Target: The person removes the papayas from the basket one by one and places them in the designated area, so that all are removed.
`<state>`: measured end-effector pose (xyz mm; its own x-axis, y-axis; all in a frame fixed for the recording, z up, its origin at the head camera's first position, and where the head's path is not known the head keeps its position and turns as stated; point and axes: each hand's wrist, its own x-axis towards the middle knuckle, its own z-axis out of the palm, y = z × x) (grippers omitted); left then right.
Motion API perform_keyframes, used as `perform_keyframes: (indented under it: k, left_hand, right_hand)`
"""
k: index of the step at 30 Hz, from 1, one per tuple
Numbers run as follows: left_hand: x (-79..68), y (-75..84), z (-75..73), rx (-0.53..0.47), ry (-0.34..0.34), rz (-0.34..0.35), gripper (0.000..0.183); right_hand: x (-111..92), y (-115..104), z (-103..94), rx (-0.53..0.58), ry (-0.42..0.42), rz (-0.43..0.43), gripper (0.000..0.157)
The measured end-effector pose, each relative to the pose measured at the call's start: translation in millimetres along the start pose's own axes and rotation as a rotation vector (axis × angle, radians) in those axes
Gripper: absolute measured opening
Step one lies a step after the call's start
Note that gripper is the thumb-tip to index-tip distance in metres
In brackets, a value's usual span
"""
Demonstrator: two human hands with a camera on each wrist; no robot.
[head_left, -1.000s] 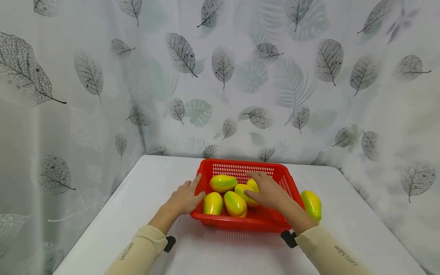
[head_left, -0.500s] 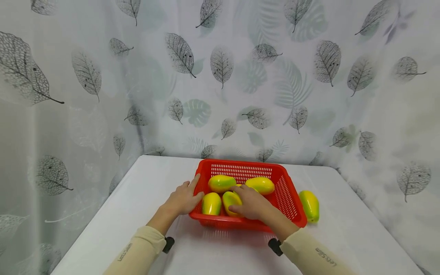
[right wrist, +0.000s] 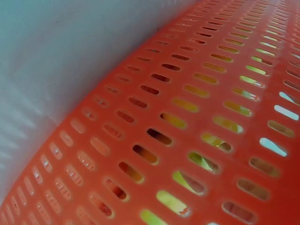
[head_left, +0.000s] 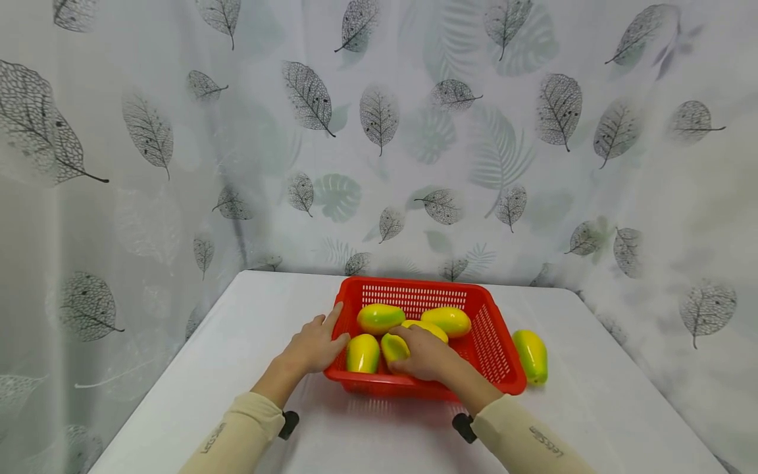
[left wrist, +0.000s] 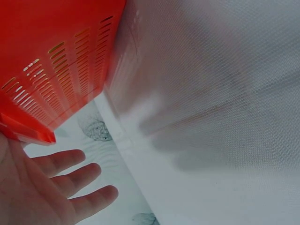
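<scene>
In the red basket (head_left: 379,387), the right hand (head_left: 425,353), shifted left, now curls round the front-middle mango (head_left: 392,349), seemingly the piece being handled; the left hand (head_left: 312,343), fingers spread, rests on the left rim (head_left: 343,291)

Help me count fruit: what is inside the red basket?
Five yellow-green fruits show inside the red basket. The right hand partly covers two of them; whatever lies beneath the hand and the fruits cannot be seen.
</scene>
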<state>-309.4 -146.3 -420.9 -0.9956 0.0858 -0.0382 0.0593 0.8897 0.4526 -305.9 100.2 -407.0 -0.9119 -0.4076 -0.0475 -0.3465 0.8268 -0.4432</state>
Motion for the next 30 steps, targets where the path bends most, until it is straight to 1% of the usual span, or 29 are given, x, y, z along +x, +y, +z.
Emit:
perform_keyframes:
  k: [7, 13, 18, 23, 30]
  left_hand:
    - [0.1, 0.1, 0.3, 0.008, 0.005, 0.007, 0.077]
    - [-0.4, 0.2, -0.2, 0.011, 0.013, 0.014, 0.075]
    - [-0.5, -0.8, 0.1, 0.015, 0.020, 0.031, 0.073]
    - [-0.3, -1.0, 0.2, 0.009, 0.017, 0.029, 0.073]
    - [0.7, -1.7, 1.0, 0.004, 0.014, 0.028, 0.074]
  right_hand:
    - [2.3, -3.0, 0.2, -0.007, -0.010, -0.012, 0.057]
    - [4.0, -4.0, 0.7, -0.003, -0.015, 0.001, 0.056]
    - [5.3, -4.1, 2.4, -0.001, 0.008, -0.029, 0.053]
    - [7.1, -3.1, 3.6, 0.001, 0.023, -0.048, 0.052]
    - [6.6, -1.8, 2.3, 0.017, 0.027, -0.027, 0.052]
